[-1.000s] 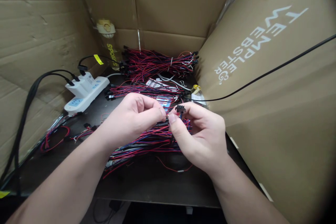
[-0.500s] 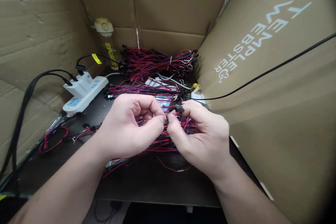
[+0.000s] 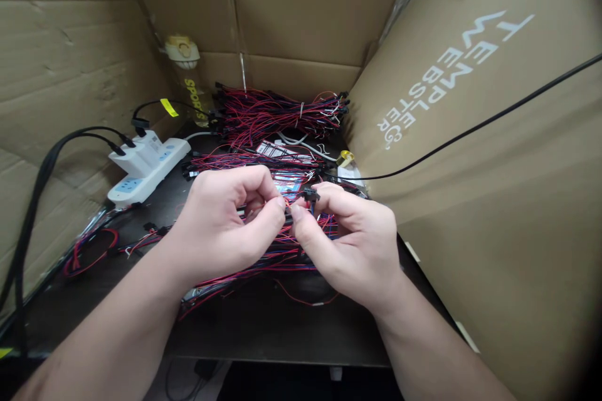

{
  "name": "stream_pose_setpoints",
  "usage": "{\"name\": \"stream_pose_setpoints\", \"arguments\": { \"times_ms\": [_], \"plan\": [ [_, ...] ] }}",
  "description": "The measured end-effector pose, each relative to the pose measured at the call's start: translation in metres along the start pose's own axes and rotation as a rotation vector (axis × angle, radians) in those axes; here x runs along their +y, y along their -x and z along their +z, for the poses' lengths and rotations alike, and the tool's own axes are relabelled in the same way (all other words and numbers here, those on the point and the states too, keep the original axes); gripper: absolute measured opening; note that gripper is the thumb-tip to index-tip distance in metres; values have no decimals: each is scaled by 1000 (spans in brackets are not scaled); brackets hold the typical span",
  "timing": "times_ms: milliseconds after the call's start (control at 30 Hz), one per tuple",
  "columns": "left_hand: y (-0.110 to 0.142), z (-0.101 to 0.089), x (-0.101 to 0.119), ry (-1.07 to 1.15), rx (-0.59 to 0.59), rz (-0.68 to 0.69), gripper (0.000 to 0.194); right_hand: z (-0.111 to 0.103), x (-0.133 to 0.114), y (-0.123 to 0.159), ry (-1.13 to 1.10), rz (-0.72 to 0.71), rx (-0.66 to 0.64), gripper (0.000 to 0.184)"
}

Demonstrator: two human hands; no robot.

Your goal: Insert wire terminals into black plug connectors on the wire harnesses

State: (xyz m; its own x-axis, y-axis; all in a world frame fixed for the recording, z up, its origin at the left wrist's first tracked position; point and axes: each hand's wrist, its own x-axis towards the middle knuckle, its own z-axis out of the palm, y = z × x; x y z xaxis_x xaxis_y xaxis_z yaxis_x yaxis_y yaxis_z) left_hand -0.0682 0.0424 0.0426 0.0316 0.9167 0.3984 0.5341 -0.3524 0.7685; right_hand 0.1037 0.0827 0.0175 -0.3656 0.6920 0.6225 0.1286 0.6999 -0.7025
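My left hand (image 3: 235,216) is closed, thumb and index finger pinching a thin red-orange wire whose end meets the right fingertips. My right hand (image 3: 350,235) is closed too, its thumb and forefinger pressed on a small dark piece at that wire's end. A black plug connector (image 3: 311,194) with red and blue wires sticks up by the right forefinger. The two hands' fingertips nearly touch. Under them lie red, blue and black wires (image 3: 263,263) in a loose bundle on the dark table (image 3: 282,338); the hands hide part of it.
A tied wire bundle (image 3: 277,113) lies at the back, another (image 3: 244,160) nearer. On the left stands a white power strip (image 3: 150,169) with black cables, near a bottle (image 3: 184,69). Cardboard walls (image 3: 301,6) surround the table. A black cable (image 3: 470,128) crosses on the right.
The whole view has shifted slightly, so everything sits a little further left. Both hands keep their pinch, and slightly more of the red-orange wire shows between the fingertips.
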Motion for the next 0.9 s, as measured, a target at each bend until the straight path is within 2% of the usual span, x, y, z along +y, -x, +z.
{"name": "stream_pose_setpoints", "arguments": {
  "times_ms": [400,633,767,900],
  "plan": [
    [-4,-4,-2,199,-89,-136,18,-2,-2,3,-12,47,15,18],
    [-4,-4,-4,208,-108,-163,17,-1,-3,1,0,19,6,21],
    [-2,-2,-3,122,-77,-51,16,0,0,2,60,-17,34,23],
    [4,1,-1,-146,11,206,14,3,7,3,169,-154,69,24]
  ]
}}
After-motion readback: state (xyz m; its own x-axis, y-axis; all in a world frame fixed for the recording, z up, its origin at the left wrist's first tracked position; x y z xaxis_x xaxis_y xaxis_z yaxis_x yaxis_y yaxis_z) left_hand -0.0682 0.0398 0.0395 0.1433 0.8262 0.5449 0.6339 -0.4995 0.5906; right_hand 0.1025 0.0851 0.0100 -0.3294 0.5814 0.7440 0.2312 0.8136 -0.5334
